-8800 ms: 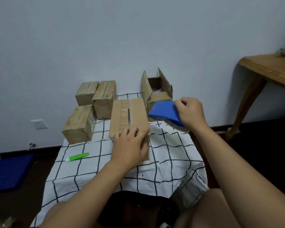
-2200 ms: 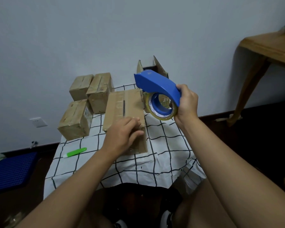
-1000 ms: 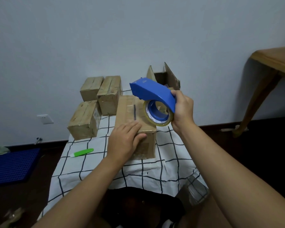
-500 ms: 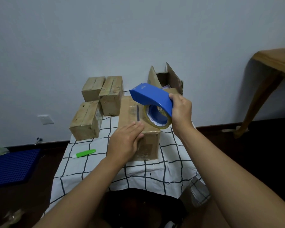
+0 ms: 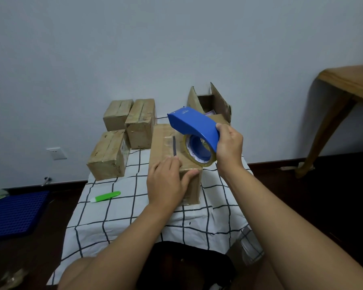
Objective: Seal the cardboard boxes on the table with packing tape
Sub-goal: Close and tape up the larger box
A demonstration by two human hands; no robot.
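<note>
head view: the closed cardboard box (image 5: 172, 147) sat mid-table on the checked tablecloth (image 5: 134, 214), long axis running away from the person, dark seam slit along its top. left hand (image 5: 168, 183) lay on the box's near end, fingers (image 5: 172, 164) fairly straight & flat on the top, tips just short of the slit, thumb hooked over the near right corner; it pressed rather than gripped. right hand (image 5: 228, 147) was curled round the rear of the blue tape dispenser (image 5: 194, 124), thumb on top, other fingers wrapped behind it. dispenser was held above the box's right side, nose pointing left & away, tape roll (image 5: 199, 151) hanging below the shell, its lower rim at or just over the box's right edge; couldn't tell if it touched. no tape strip seen drawn out.

three taped boxes (image 5: 110, 154) stood grouped at the table's far left, touching each other, the nearest of the back pair right beside the held box. an open box (image 5: 216, 105) w/ flaps up stood at the far right, behind the dispenser. a green-and-white pen-like tool (image 5: 106, 196) lay on the cloth left of the left hand, apart from it. wooden side table (image 5: 348, 84) at right, blue mat (image 5: 13, 212) on the floor at left.
</note>
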